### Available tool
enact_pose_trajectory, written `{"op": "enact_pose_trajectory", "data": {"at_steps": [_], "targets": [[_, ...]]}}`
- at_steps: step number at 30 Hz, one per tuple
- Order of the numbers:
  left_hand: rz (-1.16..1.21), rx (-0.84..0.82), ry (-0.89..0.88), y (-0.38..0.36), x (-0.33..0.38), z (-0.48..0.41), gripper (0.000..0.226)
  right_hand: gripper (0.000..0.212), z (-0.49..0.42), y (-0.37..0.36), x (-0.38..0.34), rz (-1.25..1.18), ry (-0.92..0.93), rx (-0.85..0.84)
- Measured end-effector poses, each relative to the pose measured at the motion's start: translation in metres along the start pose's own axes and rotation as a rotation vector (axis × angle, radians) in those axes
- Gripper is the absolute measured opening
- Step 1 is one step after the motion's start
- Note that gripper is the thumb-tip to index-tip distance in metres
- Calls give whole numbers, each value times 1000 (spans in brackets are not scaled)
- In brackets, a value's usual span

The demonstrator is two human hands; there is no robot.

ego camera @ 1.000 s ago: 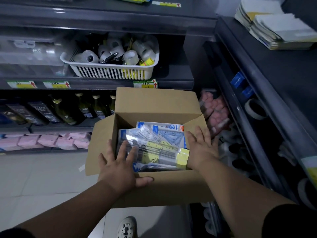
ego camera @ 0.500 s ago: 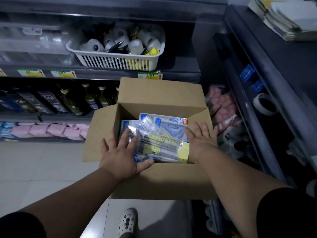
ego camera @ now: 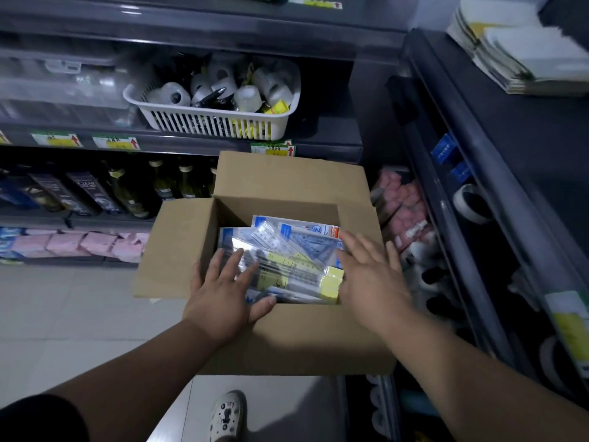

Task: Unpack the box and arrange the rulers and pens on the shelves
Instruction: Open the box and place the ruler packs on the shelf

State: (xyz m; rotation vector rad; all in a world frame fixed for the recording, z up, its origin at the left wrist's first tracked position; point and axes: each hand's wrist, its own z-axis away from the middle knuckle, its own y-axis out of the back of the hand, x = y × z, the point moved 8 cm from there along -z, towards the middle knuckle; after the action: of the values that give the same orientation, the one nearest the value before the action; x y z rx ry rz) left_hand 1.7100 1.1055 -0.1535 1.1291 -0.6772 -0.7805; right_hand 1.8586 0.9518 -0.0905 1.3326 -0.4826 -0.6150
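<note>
An open cardboard box [ego camera: 287, 342] sits in front of me, its flaps folded outward. Inside lie clear packs with yellow labels [ego camera: 296, 272], which look like pens, on top of blue-printed ruler sets [ego camera: 302, 234]. My left hand [ego camera: 220, 295] rests flat on the near left end of the clear packs, fingers spread, thumb at the box's near edge. My right hand [ego camera: 373, 279] is over the box's right side with spread fingers reaching above the packs, holding nothing.
Dark shelves ahead hold a white basket [ego camera: 216, 126] of tape rolls, glass bottles [ego camera: 127, 193] and pink packs [ego camera: 79, 244]. A second shelf unit [ego camera: 478, 218] runs along the right with tape rolls and a paper stack [ego camera: 516, 52]. My shoe [ego camera: 228, 416] stands on the tiled floor.
My right hand has moved left from the box's right flap to above the packs. My left hand has slid slightly further onto the clear packs.
</note>
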Motion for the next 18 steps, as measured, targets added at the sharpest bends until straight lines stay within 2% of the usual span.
{"op": "enact_pose_trajectory", "data": {"at_steps": [2,4,6,8,10,12,13,15,18], "targets": [[15,8,6,-1,2,3,113,55,17,21,18,105,-21,243],[17,11,22,1,1,4,119,48,28,31,49,179,-112,361],[-2,-16,18,-1,2,4,128,48,32,24,75,264,-181,270],[-35,-63,5,-4,4,2,132,63,30,1,90,187,-258,49],[-47,-103,-5,-4,5,2,128,88,30,-26,87,-85,-281,-123],[-52,-142,-25,-5,7,2,109,108,29,-51,76,-444,-302,-230],[-50,-155,-39,-4,8,4,100,119,29,-59,71,-567,-312,-253],[-42,-157,-58,-3,7,6,91,132,29,-66,65,-660,-329,-238],[-13,-124,-42,2,-3,7,90,137,26,-69,59,-719,-316,-173]]}}
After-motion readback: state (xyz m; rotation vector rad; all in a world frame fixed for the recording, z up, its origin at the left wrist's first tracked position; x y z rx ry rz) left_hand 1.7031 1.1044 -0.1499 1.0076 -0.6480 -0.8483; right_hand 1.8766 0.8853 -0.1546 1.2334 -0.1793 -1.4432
